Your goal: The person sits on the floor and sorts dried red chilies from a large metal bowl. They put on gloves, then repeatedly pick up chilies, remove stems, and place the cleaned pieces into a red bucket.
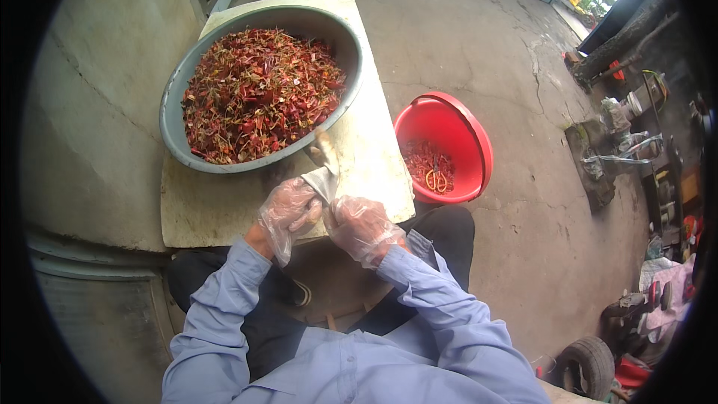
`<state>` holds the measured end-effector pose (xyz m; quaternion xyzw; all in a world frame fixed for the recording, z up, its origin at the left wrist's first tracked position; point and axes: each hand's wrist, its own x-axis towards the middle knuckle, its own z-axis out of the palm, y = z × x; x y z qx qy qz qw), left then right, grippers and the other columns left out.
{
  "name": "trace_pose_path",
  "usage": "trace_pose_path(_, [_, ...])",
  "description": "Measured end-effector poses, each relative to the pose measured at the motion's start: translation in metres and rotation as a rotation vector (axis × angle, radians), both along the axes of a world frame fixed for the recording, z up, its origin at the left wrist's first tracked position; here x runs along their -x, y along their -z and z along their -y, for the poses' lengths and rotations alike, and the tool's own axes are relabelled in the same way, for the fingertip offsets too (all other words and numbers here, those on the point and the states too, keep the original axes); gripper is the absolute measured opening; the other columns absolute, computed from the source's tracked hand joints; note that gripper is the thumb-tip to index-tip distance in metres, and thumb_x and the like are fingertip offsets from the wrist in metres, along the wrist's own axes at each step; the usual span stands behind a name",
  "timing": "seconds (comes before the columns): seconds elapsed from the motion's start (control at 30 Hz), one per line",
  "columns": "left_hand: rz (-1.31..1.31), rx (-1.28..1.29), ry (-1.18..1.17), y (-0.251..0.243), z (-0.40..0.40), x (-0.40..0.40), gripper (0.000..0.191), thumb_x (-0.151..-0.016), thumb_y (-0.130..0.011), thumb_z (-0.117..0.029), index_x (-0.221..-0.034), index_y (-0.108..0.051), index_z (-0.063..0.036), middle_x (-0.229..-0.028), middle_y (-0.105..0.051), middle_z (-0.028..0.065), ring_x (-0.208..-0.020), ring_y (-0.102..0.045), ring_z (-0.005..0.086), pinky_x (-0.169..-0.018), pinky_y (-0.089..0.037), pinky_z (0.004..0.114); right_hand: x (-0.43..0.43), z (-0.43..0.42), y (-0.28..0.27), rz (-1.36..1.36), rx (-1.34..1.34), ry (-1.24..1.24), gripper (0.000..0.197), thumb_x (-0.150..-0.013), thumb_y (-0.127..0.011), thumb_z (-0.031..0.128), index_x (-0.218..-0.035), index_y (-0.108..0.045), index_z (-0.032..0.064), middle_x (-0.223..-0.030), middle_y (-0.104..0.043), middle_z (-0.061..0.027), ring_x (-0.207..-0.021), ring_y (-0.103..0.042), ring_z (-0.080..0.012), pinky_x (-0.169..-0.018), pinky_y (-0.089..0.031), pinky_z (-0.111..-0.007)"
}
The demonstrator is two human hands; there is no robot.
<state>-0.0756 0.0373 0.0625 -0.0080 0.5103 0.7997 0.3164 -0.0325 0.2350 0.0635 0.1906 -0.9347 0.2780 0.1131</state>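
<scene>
My left hand (291, 209) and my right hand (359, 223), both in clear plastic gloves, are close together at the near edge of a pale board (387, 171). Between them both hands grip a whitish fabric glove (323, 179), its blurred fingers pointing away from me. Just beyond, on the board, stands a large grey basin (170, 118) heaped with cut dried red chillies (263, 90). To the right of the board, a red plastic bucket (468, 146) holds more red pieces and a pair of scissors with yellow handles (436, 180).
A plastered wall (95, 95) rises close on the left. Cracked concrete floor (521, 224) stretches ahead and to the right. Along the right side lie a wooden block (589, 171), plastic bags, logs and a tyre (589, 367). My knees are beneath the board's near edge.
</scene>
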Motion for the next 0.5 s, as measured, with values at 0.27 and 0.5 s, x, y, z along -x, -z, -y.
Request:
trace_pose_path(0.27, [-0.092,0.043,-0.212,0.029,-0.010,0.008,0.021,-0.104,-0.063,-0.004,-0.124,-0.065,0.0016,-0.100,-0.071,0.0050,-0.071,-0.062,0.0106,-0.059,-0.051,0.026,-0.009,0.006,0.002,0.097,0.048,-0.075,0.030,-0.098,-0.067,0.027,-0.080,-0.069,0.0023,-0.076,-0.071,-0.0195,-0.073,-0.073,-0.0408,-0.067,-0.059,-0.052])
trace_pose_path(0.5, [-0.361,0.265,-0.226,0.062,-0.023,0.025,0.020,-0.096,-0.075,-0.001,-0.115,-0.076,0.0025,-0.107,-0.078,0.0047,-0.087,-0.069,0.0112,-0.075,-0.058,0.030,-0.007,0.024,0.019,-0.138,0.149,-0.182,0.023,-0.095,-0.069,0.020,-0.077,-0.066,0.0061,-0.071,-0.067,-0.0162,-0.065,-0.070,-0.0372,-0.061,-0.056,-0.050])
